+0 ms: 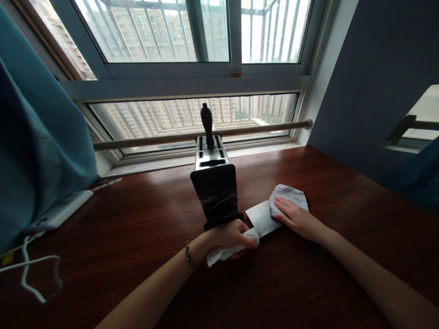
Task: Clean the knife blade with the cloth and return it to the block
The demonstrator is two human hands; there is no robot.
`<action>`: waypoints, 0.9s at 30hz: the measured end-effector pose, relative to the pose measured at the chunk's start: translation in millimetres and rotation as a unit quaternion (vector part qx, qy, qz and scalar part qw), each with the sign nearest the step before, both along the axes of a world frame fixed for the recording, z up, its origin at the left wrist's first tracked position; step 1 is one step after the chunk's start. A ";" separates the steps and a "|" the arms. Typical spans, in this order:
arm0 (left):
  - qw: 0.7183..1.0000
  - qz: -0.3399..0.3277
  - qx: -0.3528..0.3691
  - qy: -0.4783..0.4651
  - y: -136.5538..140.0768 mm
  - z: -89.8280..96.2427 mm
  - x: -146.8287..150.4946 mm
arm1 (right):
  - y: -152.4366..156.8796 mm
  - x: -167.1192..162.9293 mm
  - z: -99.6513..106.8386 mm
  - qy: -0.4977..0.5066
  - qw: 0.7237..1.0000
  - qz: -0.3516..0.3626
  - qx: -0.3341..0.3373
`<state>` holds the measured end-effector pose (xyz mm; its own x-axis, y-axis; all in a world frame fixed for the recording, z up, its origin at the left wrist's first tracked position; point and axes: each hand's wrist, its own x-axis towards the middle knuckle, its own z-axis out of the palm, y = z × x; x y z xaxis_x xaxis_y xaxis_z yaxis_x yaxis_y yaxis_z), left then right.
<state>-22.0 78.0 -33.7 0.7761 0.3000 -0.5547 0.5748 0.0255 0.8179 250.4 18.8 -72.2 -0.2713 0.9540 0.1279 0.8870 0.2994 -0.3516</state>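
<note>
My left hand (233, 237) is closed around the handle end of a kitchen cleaver, with a crumpled white tissue (222, 254) wrapped about it. The cleaver's broad silver blade (262, 218) points right, low over the dark wood table. My right hand (298, 219) holds a pale grey cloth (291, 194) against the blade's far end, covering that part. Just beyond my left hand stands a black and silver knife block (217, 192) with slots in its top. A black-handled tool (207, 125) stands upright in one of them.
The reddish-brown wooden table (144, 219) reaches back to a window sill with a wooden rail (254, 130). On the left are a blue curtain (44, 123), a white power strip (61, 212) and a loose white cable (25, 269). A dark wall (370, 109) rises at right.
</note>
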 end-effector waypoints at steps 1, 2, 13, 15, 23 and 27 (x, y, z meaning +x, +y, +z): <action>1.000 0.000 -0.002 0.001 0.0 0.5 0.1 | -2.5 -3.7 5.2 0.012 1.000 0.028 -0.008; 1.000 0.000 -0.004 0.002 0.2 0.5 0.1 | -5.2 -7.7 10.5 0.024 0.998 0.059 -0.018; 1.000 -0.003 -0.013 -0.005 2.4 -3.9 -1.7 | -4.7 -14.4 7.5 0.053 0.998 0.045 0.007; 1.000 -0.001 -0.012 -0.008 1.8 -3.2 -1.1 | -0.3 -5.7 -0.4 0.016 0.999 -0.022 0.028; 1.000 0.001 -0.018 -0.009 1.6 -3.1 -0.8 | 3.2 9.1 -8.4 -0.032 0.993 -0.097 0.067; 1.000 -0.003 -0.020 -0.004 3.3 -5.1 -1.1 | -4.5 -4.7 6.1 0.073 0.995 0.064 0.035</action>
<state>-23.1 81.4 -38.7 0.7827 0.2721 -0.5597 0.5681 0.0548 0.8211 245.7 14.3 -66.1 -0.3635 0.9000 0.2404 0.7814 0.4351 -0.4473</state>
